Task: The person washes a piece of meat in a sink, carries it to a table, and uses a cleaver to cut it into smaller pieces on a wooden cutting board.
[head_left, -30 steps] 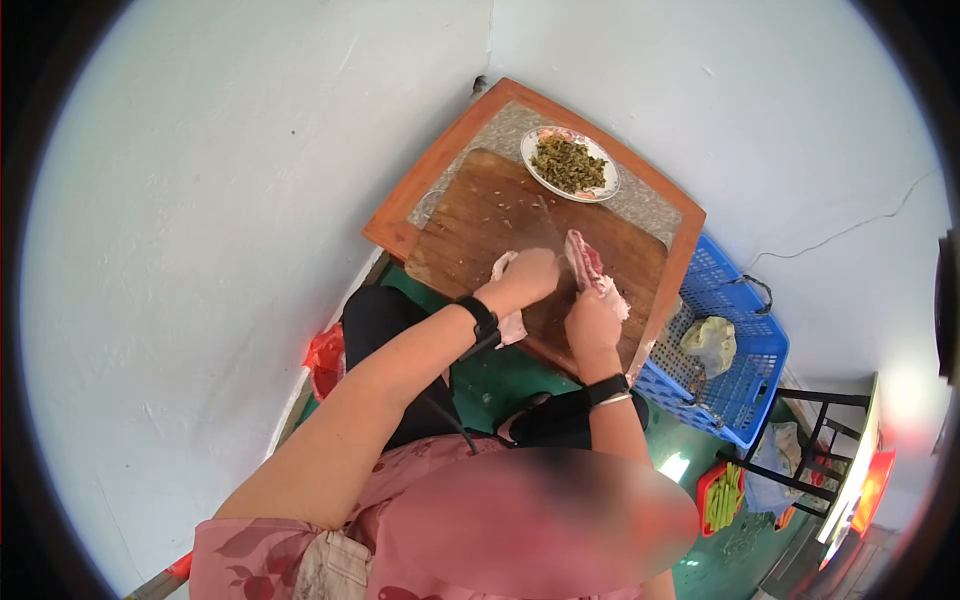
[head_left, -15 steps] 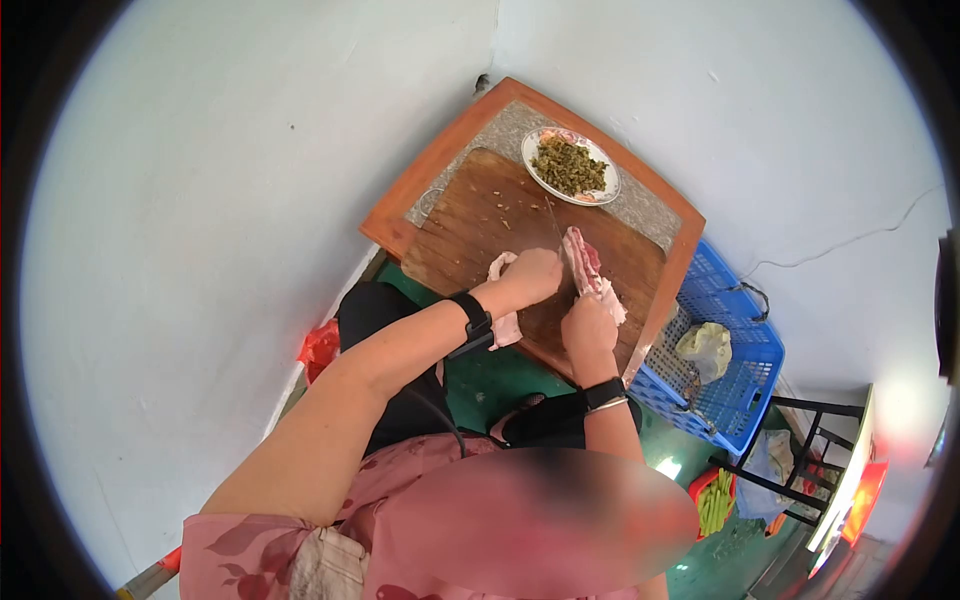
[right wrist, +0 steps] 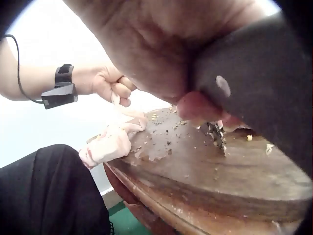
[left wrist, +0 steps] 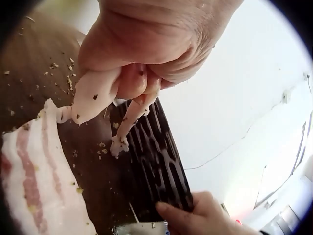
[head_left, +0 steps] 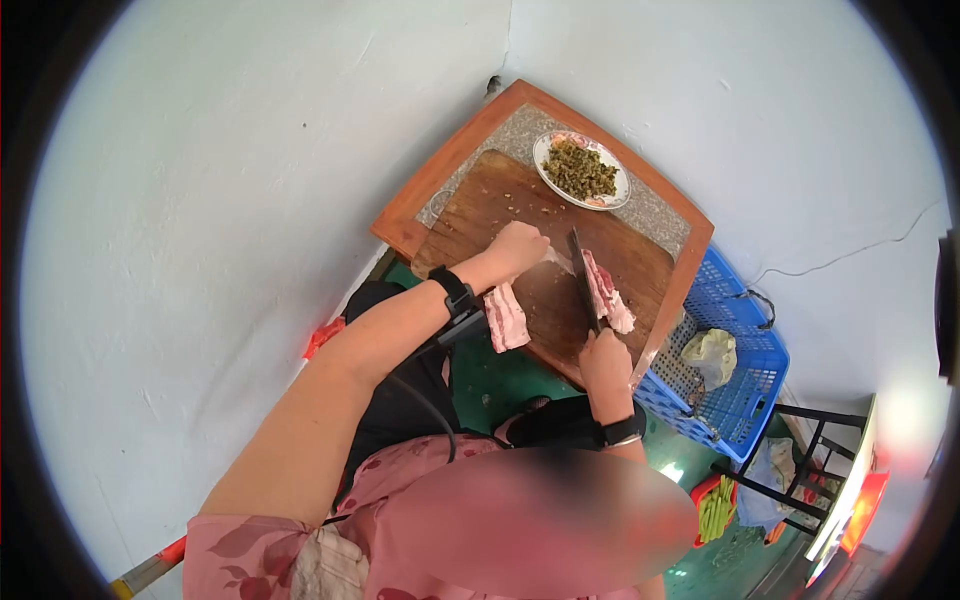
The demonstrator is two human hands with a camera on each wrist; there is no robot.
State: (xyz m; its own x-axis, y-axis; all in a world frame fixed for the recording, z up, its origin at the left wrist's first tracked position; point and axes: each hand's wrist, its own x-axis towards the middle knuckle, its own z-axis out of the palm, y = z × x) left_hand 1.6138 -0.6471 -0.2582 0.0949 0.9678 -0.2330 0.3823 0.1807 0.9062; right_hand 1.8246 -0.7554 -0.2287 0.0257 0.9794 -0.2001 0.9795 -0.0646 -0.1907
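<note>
The left hand (head_left: 517, 248) is curled round a pale strip of meat or skin (left wrist: 128, 120), whose end hangs below the fingers. The right hand (head_left: 606, 362) grips the handle of a dark-bladed knife (head_left: 582, 275) that stands over the wooden board (head_left: 480, 215). Just right of the blade lies a red and white piece of meat (head_left: 604, 290). A striped slab of meat (head_left: 507, 318) lies at the board's near left edge, below the left hand; the left wrist view shows it close up.
A plate (head_left: 620, 192) of chopped greens stands at the table's back corner. Crumbs dot the board. A blue basket (head_left: 752, 395) with a plastic bag (head_left: 711, 357) sits right of the table, beside a black-framed stool (head_left: 790, 490). Walls meet behind the table.
The left hand has moved up and left, lifting the pale strip and uncovering the slab. The right hand has come slightly nearer the body, and the knife now shows left of the red meat.
</note>
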